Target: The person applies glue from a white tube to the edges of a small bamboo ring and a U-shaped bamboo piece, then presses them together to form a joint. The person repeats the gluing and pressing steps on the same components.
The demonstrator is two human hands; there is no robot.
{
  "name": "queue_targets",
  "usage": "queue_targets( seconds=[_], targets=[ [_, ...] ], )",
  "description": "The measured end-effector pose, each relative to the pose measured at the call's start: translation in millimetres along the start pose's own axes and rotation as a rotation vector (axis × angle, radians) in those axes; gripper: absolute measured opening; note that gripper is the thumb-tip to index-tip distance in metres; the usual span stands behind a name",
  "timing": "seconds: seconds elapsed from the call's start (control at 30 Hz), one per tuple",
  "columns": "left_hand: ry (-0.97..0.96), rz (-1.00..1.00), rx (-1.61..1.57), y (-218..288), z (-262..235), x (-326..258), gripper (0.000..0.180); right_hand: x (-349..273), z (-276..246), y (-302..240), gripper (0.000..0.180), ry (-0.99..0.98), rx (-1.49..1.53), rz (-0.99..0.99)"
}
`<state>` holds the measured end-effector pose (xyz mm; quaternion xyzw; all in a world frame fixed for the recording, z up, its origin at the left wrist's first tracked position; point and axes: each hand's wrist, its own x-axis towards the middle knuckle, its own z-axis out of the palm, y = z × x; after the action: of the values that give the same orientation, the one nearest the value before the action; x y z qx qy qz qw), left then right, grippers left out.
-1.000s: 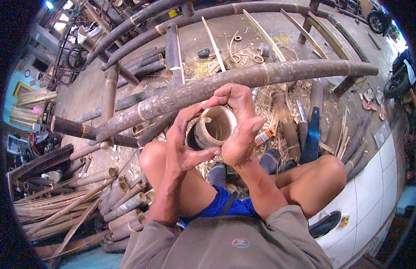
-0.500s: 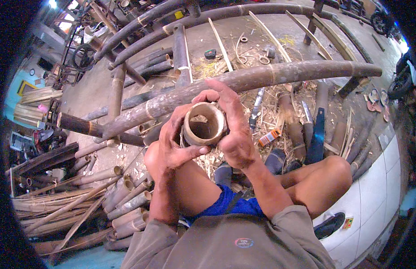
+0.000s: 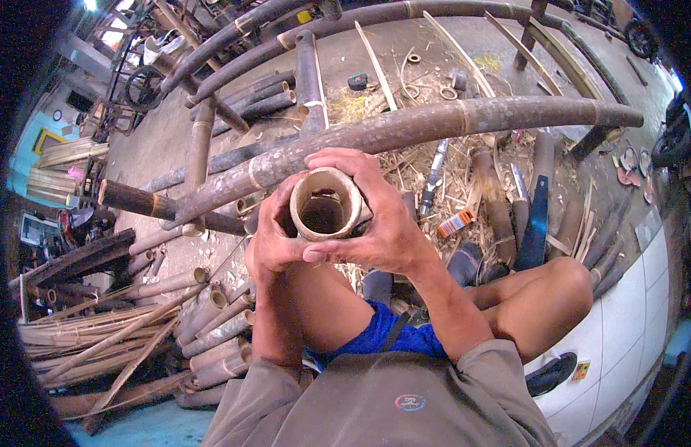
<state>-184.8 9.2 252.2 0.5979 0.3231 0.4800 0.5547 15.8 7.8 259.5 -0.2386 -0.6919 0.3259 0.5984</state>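
The bamboo tube section (image 3: 325, 203) had a pale, matt cut rim and a darker, rough hollow. The long bamboo pole (image 3: 435, 123) behind it looked mottled grey-brown and dull. Dry, fibrous shavings (image 3: 412, 160) littered the rough concrete floor (image 3: 148, 141).

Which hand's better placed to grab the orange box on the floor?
Right, probably. The orange box lies on the right hand's side, closer to it. The left hand sits across the bamboo tube both hold.
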Motion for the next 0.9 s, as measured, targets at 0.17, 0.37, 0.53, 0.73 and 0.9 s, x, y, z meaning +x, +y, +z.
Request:
queue_targets(
  seconds=[0.17,0.37,0.53,0.73,0.9],
  targets=[
    [-0.019,-0.020,0.016,-8,-7,0,0.108,1,-3,-2,0.089,0.025,-0.100,-0.037],
    [0.059,-0.011,-0.018,-6,3,-2,0.109,1,-1,-3,0.088,0.076,-0.151,-0.074],
    [0.182,0.230,0.057,14,27,2,0.107,2,5,-7,0.088,0.127,-0.222,-0.118],
    [0.246,0.410,0.326,35,11,-9,0.084,0,19,-15,0.089,0.168,-0.248,-0.087],
    [0.325,0.374,0.619,68,20,-14,0.052,-2,28,-14,0.090,0.206,-0.298,-0.098]
  ],
)
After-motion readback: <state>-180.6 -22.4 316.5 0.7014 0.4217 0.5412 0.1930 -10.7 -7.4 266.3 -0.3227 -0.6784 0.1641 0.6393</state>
